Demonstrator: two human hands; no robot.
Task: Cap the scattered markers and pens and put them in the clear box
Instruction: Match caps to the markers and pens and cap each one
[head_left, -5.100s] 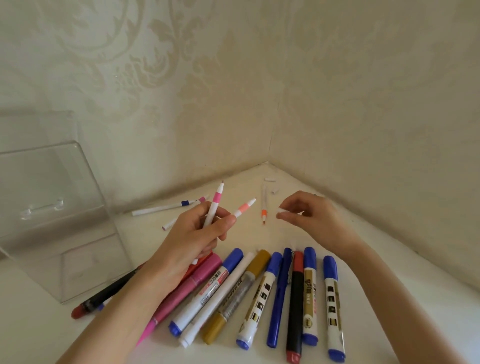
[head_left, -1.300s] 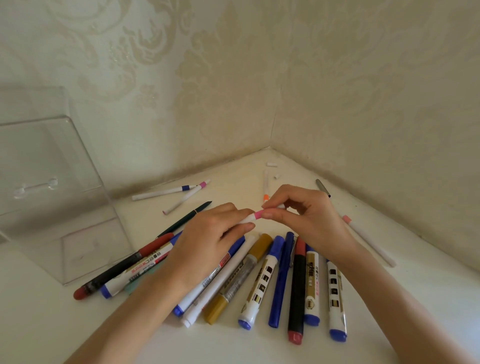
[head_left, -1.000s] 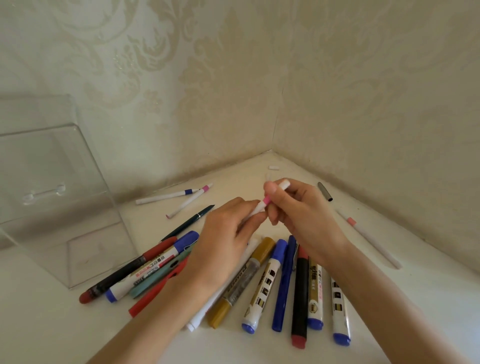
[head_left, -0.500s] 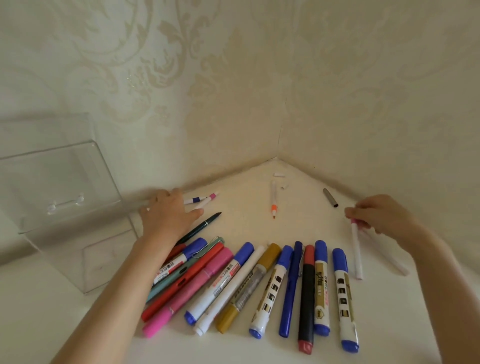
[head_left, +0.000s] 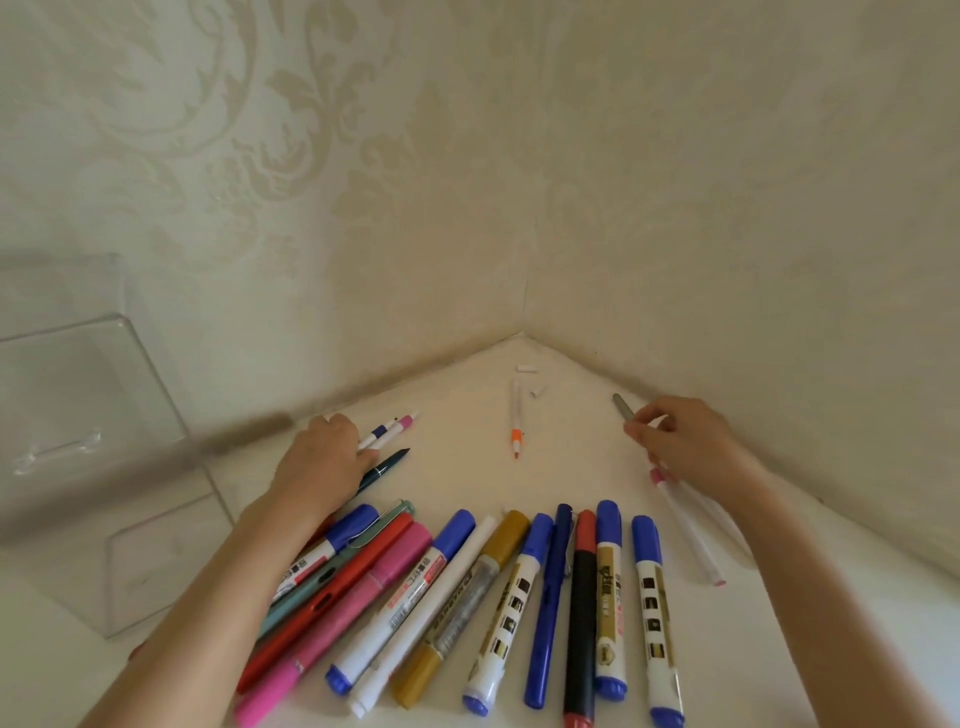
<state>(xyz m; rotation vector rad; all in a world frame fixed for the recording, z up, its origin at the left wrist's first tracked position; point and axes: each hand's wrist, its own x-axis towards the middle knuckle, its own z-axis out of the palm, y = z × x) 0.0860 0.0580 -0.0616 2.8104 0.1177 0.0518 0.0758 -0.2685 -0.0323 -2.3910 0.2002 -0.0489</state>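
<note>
Markers (head_left: 506, 608) look light, stiff, slick, so grab mid-barrel. Right hand (head_left: 685, 449), far from clear box (head_left: 104, 467), pinches grey cap (head_left: 621, 404); left hand (head_left: 319, 460) nearer it covers thin pens (head_left: 388, 431), can't tell its grip.

We see both bare forearms reaching in from the near edge, spread apart to either side of the orange-banded pen (head_left: 515, 423). Left of that pen, the left hand (head_left: 324, 462) lies palm down with a straight wrist, its fingers (head_left: 356, 448) loosely bent and resting on the thin white pens (head_left: 387, 430). Right of it, the right hand (head_left: 680, 441) is knuckles-up, fingers curled, thumb and forefinger pinching the near end of the grey pen (head_left: 621, 405).
</note>
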